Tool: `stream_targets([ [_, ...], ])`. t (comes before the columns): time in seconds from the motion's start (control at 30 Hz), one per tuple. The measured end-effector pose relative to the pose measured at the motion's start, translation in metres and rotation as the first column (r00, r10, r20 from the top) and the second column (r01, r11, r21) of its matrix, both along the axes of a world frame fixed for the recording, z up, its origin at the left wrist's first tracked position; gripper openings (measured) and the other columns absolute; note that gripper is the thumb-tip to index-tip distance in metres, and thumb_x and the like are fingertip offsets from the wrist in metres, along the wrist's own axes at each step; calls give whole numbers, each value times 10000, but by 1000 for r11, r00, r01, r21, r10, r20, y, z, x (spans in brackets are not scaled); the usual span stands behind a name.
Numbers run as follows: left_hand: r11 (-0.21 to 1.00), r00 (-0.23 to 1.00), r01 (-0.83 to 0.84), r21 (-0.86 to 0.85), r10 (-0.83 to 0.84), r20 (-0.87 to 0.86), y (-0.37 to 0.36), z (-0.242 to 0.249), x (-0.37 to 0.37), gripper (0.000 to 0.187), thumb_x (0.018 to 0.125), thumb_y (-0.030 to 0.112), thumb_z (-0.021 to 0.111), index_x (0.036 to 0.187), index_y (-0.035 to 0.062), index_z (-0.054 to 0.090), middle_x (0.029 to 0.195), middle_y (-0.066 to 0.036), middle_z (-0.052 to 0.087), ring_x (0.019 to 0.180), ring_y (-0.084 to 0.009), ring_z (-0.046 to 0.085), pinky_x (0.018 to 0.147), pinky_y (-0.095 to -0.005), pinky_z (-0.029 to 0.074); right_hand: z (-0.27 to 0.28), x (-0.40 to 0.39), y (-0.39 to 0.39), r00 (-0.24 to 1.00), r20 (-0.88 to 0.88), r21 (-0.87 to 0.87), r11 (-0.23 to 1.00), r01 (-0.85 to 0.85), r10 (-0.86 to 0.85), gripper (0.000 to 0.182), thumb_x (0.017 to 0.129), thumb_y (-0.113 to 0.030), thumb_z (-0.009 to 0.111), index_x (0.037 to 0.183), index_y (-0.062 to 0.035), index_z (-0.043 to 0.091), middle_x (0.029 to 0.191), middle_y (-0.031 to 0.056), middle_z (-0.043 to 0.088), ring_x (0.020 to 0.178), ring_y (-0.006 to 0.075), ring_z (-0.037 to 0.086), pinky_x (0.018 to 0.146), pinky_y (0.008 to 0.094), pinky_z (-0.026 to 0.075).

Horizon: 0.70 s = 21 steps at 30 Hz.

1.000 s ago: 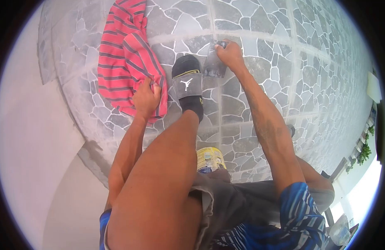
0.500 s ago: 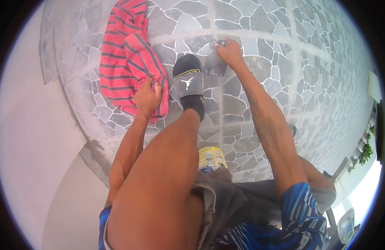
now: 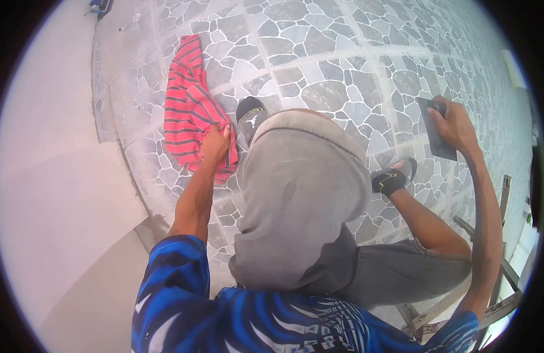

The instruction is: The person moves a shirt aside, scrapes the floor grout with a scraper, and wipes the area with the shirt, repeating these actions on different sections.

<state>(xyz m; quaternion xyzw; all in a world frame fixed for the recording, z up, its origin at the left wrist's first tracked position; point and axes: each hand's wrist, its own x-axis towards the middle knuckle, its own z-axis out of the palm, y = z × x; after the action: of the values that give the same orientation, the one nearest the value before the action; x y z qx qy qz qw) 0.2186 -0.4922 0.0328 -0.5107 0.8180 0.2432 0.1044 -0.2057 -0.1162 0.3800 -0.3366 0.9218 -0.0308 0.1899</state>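
A red cloth with dark stripes [image 3: 189,112] lies bunched on the stone-patterned floor at the left. My left hand [image 3: 215,144] grips its right edge, with the fingers closed on the fabric. Out to the right, above the floor, my right hand [image 3: 455,125] is closed around a flat dark rectangular trowel [image 3: 438,132]. The blade slants downward, with its lower end free of the fingers. One sandaled foot [image 3: 249,117] is just right of the cloth, and the other [image 3: 395,175] is below and left of the trowel.
The floor [image 3: 322,94] has grey irregular stones with white joints. A pale wall [image 3: 54,147] runs along the left side. Wooden bars [image 3: 489,312] stand at the lower right, beside my right arm. Something blue [image 3: 100,7] shows at the upper left.
My right hand has lifted the trowel from beside my foot and moved it far right. My left hand keeps its hold on the cloth. My knee now covers the middle, and the yellow bucket is out of sight.
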Motion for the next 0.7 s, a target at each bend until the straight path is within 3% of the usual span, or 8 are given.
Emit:
stream_targets([
  [0.13, 999, 999, 42, 23, -41, -31, 50, 8, -30, 586, 995, 542, 504, 1330, 61, 521, 1176, -350, 618, 1041, -518, 642, 904, -572, 497, 67, 41, 104, 998, -20, -111, 992, 60, -62, 240, 928, -179, 622, 1078, 2, 668, 886, 256, 672, 829, 438, 647, 770, 446, 498],
  [0.2, 995, 990, 82, 59, -75, -116, 103, 15, -46, 502, 998, 480, 526, 1297, 77, 531, 1138, -335, 616, 990, -513, 651, 870, -583, 502, 69, 52, 143, 974, 78, -189, 956, 222, -211, 258, 959, -182, 623, 1084, 41, 661, 814, 187, 669, 749, 260, 637, 760, 385, 495],
  [0.23, 990, 978, 121, 67, -107, -180, 142, 32, -57, 444, 994, 437, 547, 1268, 87, 539, 1091, -320, 622, 952, -508, 657, 844, -587, 508, 63, 54, 156, 972, 69, -234, 944, 233, -223, 232, 995, -168, 624, 1051, 56, 648, 772, 52, 617, 702, 90, 517, 644, 284, 451],
  [0.27, 977, 971, 198, 74, -185, -154, 180, 27, -57, 405, 972, 398, 577, 1236, 92, 542, 1053, -300, 621, 920, -492, 662, 810, -579, 521, 68, 63, 153, 921, 119, -203, 899, 389, -371, 235, 990, -174, 636, 1062, 49, 650, 773, 29, 601, 703, 86, 505, 642, 283, 447],
  [0.37, 952, 930, 306, 6, -297, -219, 239, 32, -82, 328, 906, 317, 651, 1128, 96, 554, 952, -233, 614, 824, -443, 678, 693, -544, 558, 66, 56, 174, 885, 2, -155, 874, 460, -466, 294, 997, -243, 654, 1102, 32, 660, 788, 6, 595, 715, 72, 499, 639, 266, 434],
  [0.4, 957, 938, 288, -29, -288, -193, 237, 25, -91, 322, 904, 313, 656, 1121, 95, 560, 958, -227, 617, 805, -437, 681, 679, -539, 561, 65, 48, 187, 837, 20, -160, 824, 543, -547, 397, 1001, -343, 642, 1188, 5, 676, 883, 94, 683, 758, 146, 584, 727, 309, 481],
  [0.53, 966, 971, 166, -196, -194, -138, 165, -13, -172, 300, 909, 349, 637, 1076, 103, 597, 989, -229, 634, 796, -432, 687, 655, -544, 540, 38, 27, 242, 846, -206, -10, 865, 501, -492, 400, 1003, -344, 654, 1191, 9, 664, 964, 45, 690, 888, 138, 593, 854, 274, 459],
  [0.7, 891, 936, 172, -421, -281, -212, 36, -16, -307, 320, 934, 365, 615, 1060, 71, 639, 937, -250, 671, 826, -442, 699, 712, -571, 543, 34, 6, 227, 803, -214, 14, 820, 572, -556, 402, 1008, -361, 632, 1196, -8, 671, 980, 51, 693, 922, 145, 596, 882, 298, 460],
])
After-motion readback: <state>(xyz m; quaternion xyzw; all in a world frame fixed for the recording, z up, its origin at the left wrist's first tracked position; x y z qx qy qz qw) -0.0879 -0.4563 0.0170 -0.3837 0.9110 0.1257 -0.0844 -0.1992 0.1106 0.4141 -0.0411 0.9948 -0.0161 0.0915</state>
